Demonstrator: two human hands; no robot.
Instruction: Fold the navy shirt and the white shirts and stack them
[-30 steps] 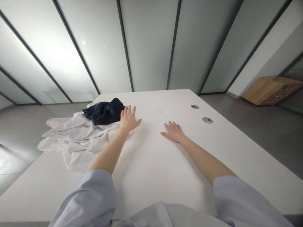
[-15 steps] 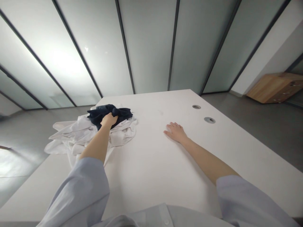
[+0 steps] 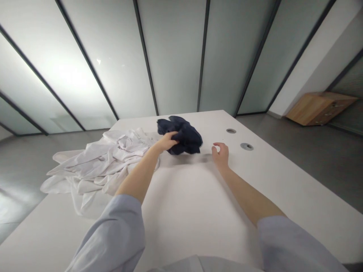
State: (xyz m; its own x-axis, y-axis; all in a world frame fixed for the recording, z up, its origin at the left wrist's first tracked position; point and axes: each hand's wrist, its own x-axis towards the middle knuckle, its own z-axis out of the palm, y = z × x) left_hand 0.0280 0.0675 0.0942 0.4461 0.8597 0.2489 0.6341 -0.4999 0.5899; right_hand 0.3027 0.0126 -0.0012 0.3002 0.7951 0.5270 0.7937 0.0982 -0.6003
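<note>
My left hand grips a bunched dark navy garment and holds it slightly above the white table, where its shadow falls. What type of garment it is cannot be made out from the folds. To its right, my right hand is raised off the tabletop with thumb and fingers curved apart, holding nothing. A crumpled heap of white clothes lies on the table's left side, partly behind my left forearm.
Two round cable holes are set in the table's right part. Frosted glass panels with dark frames stand behind the table. A wooden drawer cabinet is on the floor at the far right.
My left hand has lifted the navy garment off the white heap and carried it right to the table's middle. My right hand has risen from lying flat and curled its fingers.
</note>
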